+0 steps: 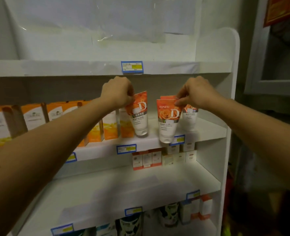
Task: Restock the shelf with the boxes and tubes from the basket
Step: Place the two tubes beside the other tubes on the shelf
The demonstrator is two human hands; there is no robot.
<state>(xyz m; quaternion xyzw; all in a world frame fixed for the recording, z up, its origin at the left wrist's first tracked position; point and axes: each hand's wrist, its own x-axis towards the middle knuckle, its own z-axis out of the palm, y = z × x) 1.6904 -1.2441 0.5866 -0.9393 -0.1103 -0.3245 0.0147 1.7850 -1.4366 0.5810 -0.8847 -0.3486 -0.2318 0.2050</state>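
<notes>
My left hand [117, 92] pinches the top of an orange-and-white tube [139, 114] that stands cap-down on the second shelf [210, 130], beside a row of orange boxes [110, 126]. My right hand [195, 92] pinches the crimped top of a second tube [169, 120], whose cap hangs just past the shelf's front edge. A third tube [189, 119] stands further right, behind my right hand. The basket is out of sight.
The top shelf [89, 67] above is bare, with a blue price tag [131, 66] on its lip. Small red and white boxes [146, 159] sit on the third shelf. Lower shelves hold more boxes and tubes. The unit's white side panel [229, 116] closes off the right.
</notes>
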